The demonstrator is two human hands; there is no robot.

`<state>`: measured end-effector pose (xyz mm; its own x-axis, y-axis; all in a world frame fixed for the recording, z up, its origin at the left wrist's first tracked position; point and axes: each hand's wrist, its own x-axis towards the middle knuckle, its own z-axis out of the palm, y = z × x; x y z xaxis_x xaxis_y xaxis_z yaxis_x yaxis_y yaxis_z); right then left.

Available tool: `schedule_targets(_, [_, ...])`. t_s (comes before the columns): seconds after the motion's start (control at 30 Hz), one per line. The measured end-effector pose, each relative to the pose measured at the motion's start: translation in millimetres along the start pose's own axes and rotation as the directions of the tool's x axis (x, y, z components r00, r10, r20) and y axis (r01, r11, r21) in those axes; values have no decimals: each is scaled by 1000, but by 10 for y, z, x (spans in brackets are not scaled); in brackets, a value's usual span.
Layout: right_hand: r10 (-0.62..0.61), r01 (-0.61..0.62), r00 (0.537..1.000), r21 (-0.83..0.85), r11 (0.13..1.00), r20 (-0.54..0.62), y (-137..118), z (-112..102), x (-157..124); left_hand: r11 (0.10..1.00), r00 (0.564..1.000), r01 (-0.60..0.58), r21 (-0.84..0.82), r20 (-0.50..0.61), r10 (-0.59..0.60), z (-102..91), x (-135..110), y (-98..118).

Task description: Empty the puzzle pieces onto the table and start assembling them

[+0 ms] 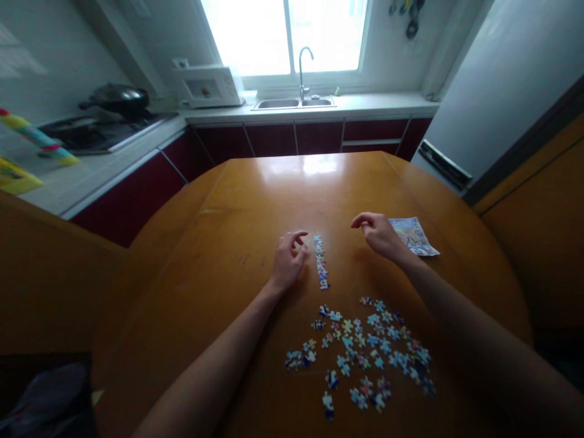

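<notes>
Two bare hands over a round wooden table. Left hand: rests on the tabletop, heel down, fingers loosely bent and half spread, nothing seen in its grasp; forefinger tip points toward the right hand. Joined strip of puzzle pieces: one narrow row, laid flat, running away from the person, just to the right of the left hand and near its fingertips, apart from the right hand; whether the left fingers touch it cannot be told. Right hand: raised slightly off the table, fingers drawn in close with thumb and forefinger tips together; whether a piece sits between them cannot be told. Printed sheet: flat, coloured picture uppermost, just beyond the outer side of the right hand, partly hidden by it. Loose puzzle pieces: many, scattered singly and in small clumps, on the person's side of both hands, between the two forearms and closer to the right one. Far beyond both hands, along the counter: sink with curved tap under a bright window; microwave to the left of it; dark wok on the hob, further left.
</notes>
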<state>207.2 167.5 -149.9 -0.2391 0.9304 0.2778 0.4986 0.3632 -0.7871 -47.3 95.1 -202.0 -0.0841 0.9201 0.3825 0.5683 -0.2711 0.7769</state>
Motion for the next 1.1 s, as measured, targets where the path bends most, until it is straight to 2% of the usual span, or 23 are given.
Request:
schedule_targets(0.17, [133,-133,991,15,991,-21,211,-247,-468,1000,1000,10,-23,-28,-11,-8,-20,13])
schedule_targets(0.37, [131,-131,991,2,991,-24,231,-245,-753,1000,1000,24,-8,-18,-24,-26,-21,65])
schedule_targets(0.53, [48,-48,999,-44,998,-13,217,-314,-809,999,999,52,-1,-8,-52,-30,-30,69])
schedule_targets(0.7, [78,-82,996,-112,990,-40,346,-381,-784,996,996,83,-20,10,-83,-30,-36,55])
schedule_targets(0.83, [76,-78,997,-117,990,-18,357,-348,-791,995,995,92,-34,24,-92,-41,-31,76])
schedule_targets(1.1, [34,-29,998,-91,995,60,216,-256,-853,994,994,104,-43,37,-103,-34,-27,96])
